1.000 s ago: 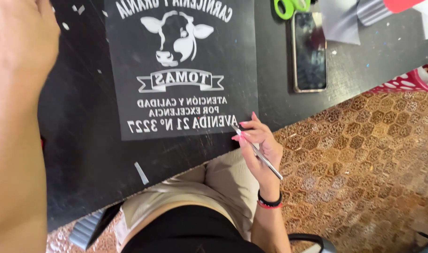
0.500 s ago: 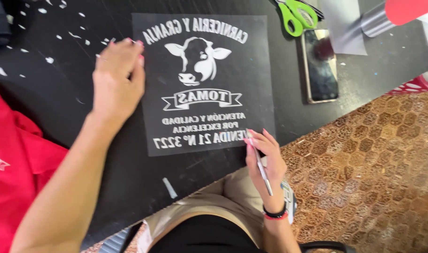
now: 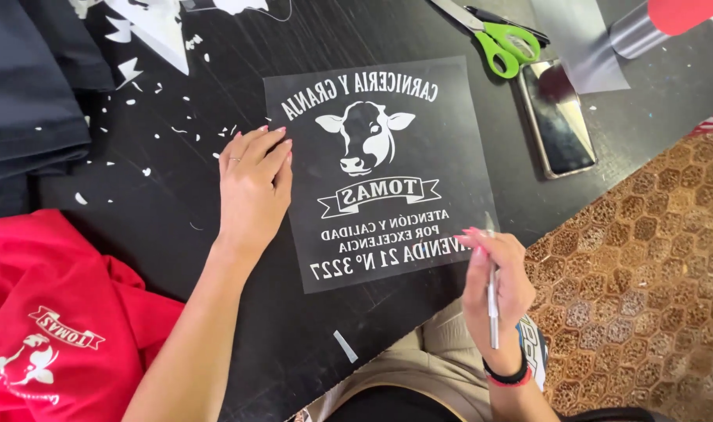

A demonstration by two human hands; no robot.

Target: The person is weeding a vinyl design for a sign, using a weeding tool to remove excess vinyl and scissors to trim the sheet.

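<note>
Head view: dark transfer sheet, white cow design.

On the counter lie one dark vinyl sheet with a white cow design, one pair of green-handled scissors, one phone and one red-ended roll. There is one red shirt, one stack of dark cloth and one thin metal tool. Two hands show: left hand, right hand.

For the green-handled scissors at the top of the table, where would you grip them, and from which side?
Probably by the green handle loops of the green-handled scissors, coming from the side by the dark smartphone. The loops point that way and lie flat and free on the black table; the blades run off toward the far edge.
</note>
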